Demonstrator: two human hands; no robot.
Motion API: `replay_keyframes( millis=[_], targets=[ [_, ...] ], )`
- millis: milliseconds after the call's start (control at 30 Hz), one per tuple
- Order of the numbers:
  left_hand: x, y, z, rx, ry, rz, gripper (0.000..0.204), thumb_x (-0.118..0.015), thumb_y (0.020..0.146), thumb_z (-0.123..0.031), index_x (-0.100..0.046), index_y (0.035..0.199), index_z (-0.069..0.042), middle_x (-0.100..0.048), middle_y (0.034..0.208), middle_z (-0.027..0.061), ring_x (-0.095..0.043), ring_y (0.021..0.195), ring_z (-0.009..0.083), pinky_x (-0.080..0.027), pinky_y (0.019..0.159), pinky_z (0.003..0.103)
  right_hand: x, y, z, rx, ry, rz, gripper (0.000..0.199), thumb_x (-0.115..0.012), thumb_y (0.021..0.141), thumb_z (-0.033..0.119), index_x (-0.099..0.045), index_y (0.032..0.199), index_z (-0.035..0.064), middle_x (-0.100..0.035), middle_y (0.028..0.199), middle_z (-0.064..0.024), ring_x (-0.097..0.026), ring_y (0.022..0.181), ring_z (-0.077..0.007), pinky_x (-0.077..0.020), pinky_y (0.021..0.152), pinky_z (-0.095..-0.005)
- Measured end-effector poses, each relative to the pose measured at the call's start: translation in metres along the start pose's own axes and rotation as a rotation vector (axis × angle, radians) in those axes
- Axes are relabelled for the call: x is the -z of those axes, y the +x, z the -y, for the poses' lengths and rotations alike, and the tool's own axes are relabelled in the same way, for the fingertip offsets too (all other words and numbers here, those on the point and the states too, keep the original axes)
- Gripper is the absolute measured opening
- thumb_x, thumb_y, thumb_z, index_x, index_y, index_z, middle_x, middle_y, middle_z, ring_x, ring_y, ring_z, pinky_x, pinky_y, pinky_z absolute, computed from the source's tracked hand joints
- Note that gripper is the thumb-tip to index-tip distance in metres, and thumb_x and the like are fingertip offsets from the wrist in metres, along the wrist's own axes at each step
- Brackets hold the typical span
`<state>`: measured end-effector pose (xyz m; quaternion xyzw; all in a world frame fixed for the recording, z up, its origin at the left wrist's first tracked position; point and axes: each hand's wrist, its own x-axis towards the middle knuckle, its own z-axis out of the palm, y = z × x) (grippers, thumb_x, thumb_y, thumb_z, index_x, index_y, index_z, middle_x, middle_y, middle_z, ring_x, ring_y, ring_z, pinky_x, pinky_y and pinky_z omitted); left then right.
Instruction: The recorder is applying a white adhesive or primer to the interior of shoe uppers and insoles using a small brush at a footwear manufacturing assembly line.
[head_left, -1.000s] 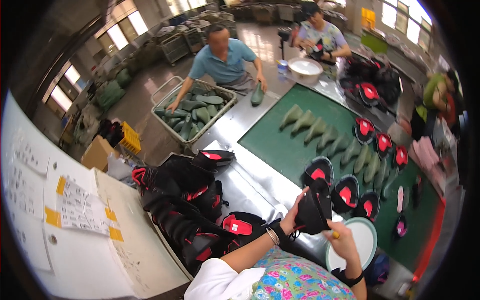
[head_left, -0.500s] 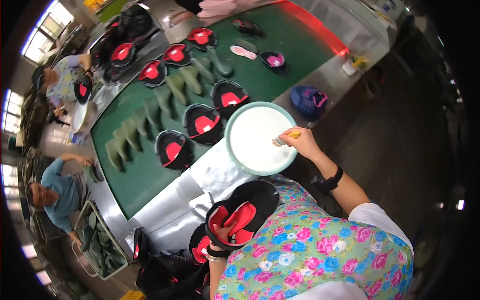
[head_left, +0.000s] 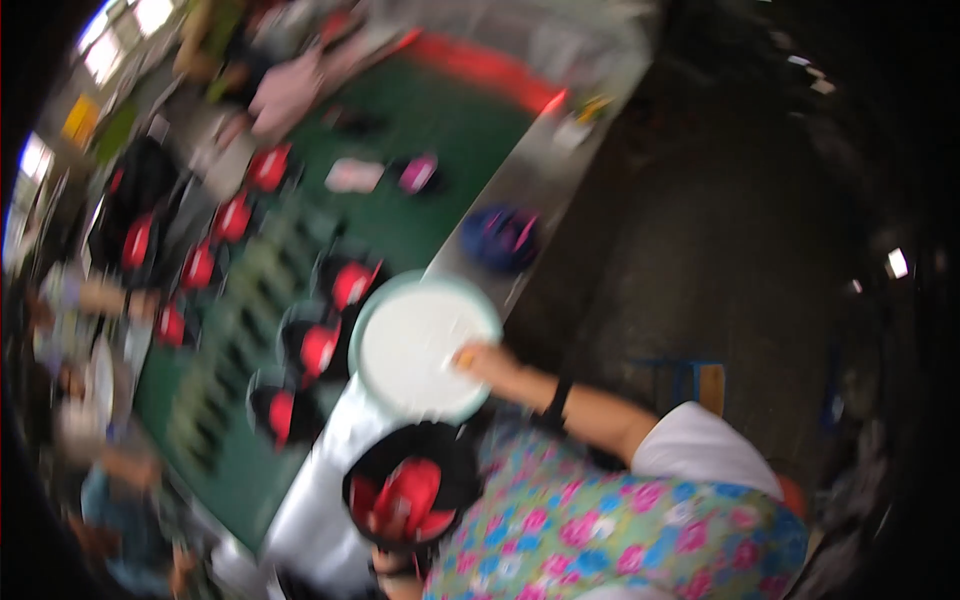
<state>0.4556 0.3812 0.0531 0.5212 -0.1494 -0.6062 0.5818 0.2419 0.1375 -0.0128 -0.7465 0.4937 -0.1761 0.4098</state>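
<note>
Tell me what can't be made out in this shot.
- Head view, right hand: motion blur hides what it holds over the white bowl.
- Left hand: mostly cut by the lower edge, under the black-and-red shoe; its grip is unclear.
- Co-workers at left: smeared.

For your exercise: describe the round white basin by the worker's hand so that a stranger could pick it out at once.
Find the long green work mat running up the table. At its near end, on the bare metal edge, sits the round white basin with a pale green rim, with the person's right hand at its edge. Its neighbours are all black-and-red shoe parts; it alone is white and circular.
</note>
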Motion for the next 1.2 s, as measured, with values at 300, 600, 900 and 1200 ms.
replay_keyframes(
  millis=[300,600,900,1200],
  targets=[
    [-0.1,0.061,-0.005,-0.021,0.193,0.178,0.062,-0.066,0.076,0.001,-0.038,0.132,-0.006,-0.051,0.125,0.0086,-0.051,0.114,0.0243,-0.044,0.095,0.04,-0.013,-0.044,0.034,0.154,-0.247,0.043,0.012,-0.058,0.068,0.011,-0.066,0.075,0.0059,-0.064,0.076,-0.0151,-0.063,0.076,-0.0326,-0.0498,0.069,-0.0447],
    [-0.109,0.057,-0.001,0.008,0.189,0.174,0.062,-0.065,0.078,0.0,-0.038,0.133,-0.006,-0.051,0.125,0.0094,-0.051,0.114,0.0253,-0.044,0.096,0.042,-0.021,-0.068,0.047,0.078,-0.238,-0.023,0.008,-0.061,0.073,0.012,-0.064,0.076,0.0055,-0.063,0.081,-0.0109,-0.062,0.083,-0.03,-0.0486,0.072,-0.042],
    [-0.073,0.039,-0.003,-0.023,0.092,0.055,0.062,-0.065,0.079,-0.001,-0.037,0.133,-0.007,-0.051,0.125,0.0102,-0.052,0.113,0.0264,-0.044,0.096,0.043,-0.042,-0.053,0.028,0.203,-0.142,-0.061,0.011,-0.058,0.07,0.015,-0.065,0.074,0.0069,-0.063,0.075,-0.0144,-0.062,0.072,-0.0313,-0.0485,0.067,-0.043],
    [0.072,-0.046,0.017,-0.09,-0.274,-0.184,0.061,-0.064,0.08,-0.002,-0.036,0.134,-0.007,-0.051,0.125,0.0109,-0.052,0.113,0.0273,-0.043,0.096,0.044,-0.051,-0.045,0.037,0.114,-0.081,-0.14,0.013,-0.067,0.072,0.013,-0.069,0.084,0.008,-0.066,0.084,-0.0133,-0.064,0.081,-0.0287,-0.0504,0.074,-0.0354]
  ],
)
